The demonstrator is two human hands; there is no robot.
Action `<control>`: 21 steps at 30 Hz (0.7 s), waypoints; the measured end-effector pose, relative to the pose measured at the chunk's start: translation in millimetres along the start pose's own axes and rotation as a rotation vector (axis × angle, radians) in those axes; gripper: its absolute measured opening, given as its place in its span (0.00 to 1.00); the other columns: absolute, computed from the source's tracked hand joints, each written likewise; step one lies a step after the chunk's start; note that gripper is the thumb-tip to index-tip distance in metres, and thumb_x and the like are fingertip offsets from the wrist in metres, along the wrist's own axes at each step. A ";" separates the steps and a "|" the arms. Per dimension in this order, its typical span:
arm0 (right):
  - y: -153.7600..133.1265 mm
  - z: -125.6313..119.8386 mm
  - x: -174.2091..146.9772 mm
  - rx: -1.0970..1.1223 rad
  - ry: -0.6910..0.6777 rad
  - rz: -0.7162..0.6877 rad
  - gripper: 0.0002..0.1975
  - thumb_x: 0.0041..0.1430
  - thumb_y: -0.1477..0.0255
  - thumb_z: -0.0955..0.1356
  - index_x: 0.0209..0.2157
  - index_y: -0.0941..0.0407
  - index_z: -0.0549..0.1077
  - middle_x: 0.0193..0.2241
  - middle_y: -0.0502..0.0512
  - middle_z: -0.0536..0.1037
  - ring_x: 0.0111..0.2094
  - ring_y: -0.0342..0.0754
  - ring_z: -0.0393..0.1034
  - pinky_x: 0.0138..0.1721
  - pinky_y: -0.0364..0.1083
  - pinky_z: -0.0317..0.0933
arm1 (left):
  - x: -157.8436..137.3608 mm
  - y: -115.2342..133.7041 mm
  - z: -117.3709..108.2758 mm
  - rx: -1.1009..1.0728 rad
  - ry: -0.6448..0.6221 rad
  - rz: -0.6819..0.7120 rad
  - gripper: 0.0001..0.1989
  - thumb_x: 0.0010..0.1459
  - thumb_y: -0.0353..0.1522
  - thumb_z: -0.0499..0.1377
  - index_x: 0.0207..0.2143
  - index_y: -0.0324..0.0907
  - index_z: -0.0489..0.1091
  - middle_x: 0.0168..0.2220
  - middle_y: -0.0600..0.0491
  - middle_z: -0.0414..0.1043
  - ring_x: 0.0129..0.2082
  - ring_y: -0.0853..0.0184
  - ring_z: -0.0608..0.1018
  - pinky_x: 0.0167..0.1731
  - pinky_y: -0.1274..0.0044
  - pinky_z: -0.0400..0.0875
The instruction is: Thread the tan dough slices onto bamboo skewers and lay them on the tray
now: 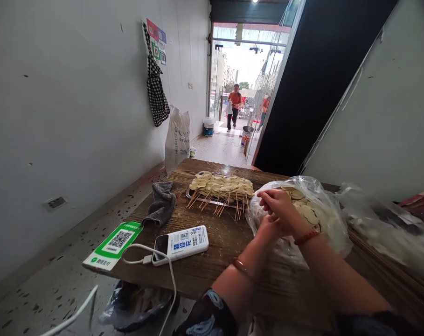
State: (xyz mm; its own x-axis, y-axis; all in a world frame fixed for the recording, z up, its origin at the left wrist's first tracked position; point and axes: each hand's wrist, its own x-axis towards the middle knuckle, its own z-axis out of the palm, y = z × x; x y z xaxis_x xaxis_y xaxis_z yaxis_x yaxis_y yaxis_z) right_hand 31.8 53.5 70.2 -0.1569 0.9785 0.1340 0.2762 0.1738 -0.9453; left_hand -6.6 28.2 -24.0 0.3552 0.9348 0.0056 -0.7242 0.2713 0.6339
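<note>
My right hand is closed, its fingertips pressed together over the left side of a clear plastic bag. Any small thing in that pinch is hidden. Just below it, my left hand is closed too, its fingers curled and partly covered by the right hand. Pale thin round slices, like potato slices, fill the opened bag. To the left of my hands, skewered slices lie heaped on a metal tray. Their wooden sticks point toward me.
On the wooden table lie a grey cloth, a white power bank with a cable, and a green QR-code card. More plastic is at the right. A person in orange is at the doorway, near buckets.
</note>
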 end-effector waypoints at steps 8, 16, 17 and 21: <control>42.2 -127.3 -94.4 0.012 0.390 0.082 0.25 0.45 0.52 0.72 0.33 0.62 0.77 0.20 0.52 0.74 0.17 0.40 0.63 0.14 0.38 0.53 | -15.9 24.0 23.4 0.095 0.045 0.004 0.11 0.53 0.31 0.64 0.37 0.36 0.68 0.33 0.44 0.77 0.30 0.65 0.80 0.32 0.76 0.72; 96.8 -220.3 -162.6 -0.272 0.665 0.108 0.28 0.53 0.49 0.65 0.38 0.61 0.77 0.22 0.55 0.77 0.19 0.43 0.68 0.18 0.40 0.58 | -7.8 33.6 30.2 0.245 0.092 0.000 0.08 0.56 0.29 0.60 0.39 0.35 0.68 0.34 0.44 0.78 0.33 0.65 0.81 0.36 0.75 0.75; 104.1 -227.6 -168.6 -0.298 0.676 0.111 0.28 0.54 0.50 0.64 0.38 0.62 0.77 0.22 0.56 0.77 0.19 0.44 0.69 0.19 0.41 0.59 | -7.8 34.4 31.4 0.261 0.106 0.004 0.08 0.57 0.29 0.60 0.39 0.35 0.68 0.34 0.44 0.78 0.33 0.65 0.81 0.36 0.75 0.75; 130.9 -247.2 -187.7 -0.440 0.670 0.110 0.23 0.56 0.55 0.63 0.36 0.60 0.78 0.25 0.56 0.79 0.24 0.48 0.72 0.28 0.45 0.64 | -8.9 37.3 36.2 0.318 0.124 0.001 0.07 0.58 0.28 0.58 0.40 0.35 0.69 0.33 0.45 0.78 0.33 0.65 0.81 0.38 0.74 0.76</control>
State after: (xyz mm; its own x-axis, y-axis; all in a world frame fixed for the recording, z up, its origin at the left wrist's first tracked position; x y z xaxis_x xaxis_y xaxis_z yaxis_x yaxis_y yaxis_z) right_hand 331.7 -79.9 -5.1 0.4560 0.8267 0.3295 0.6271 -0.0358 -0.7781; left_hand -15.4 21.7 27.6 0.2658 0.9610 -0.0759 -0.4971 0.2041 0.8433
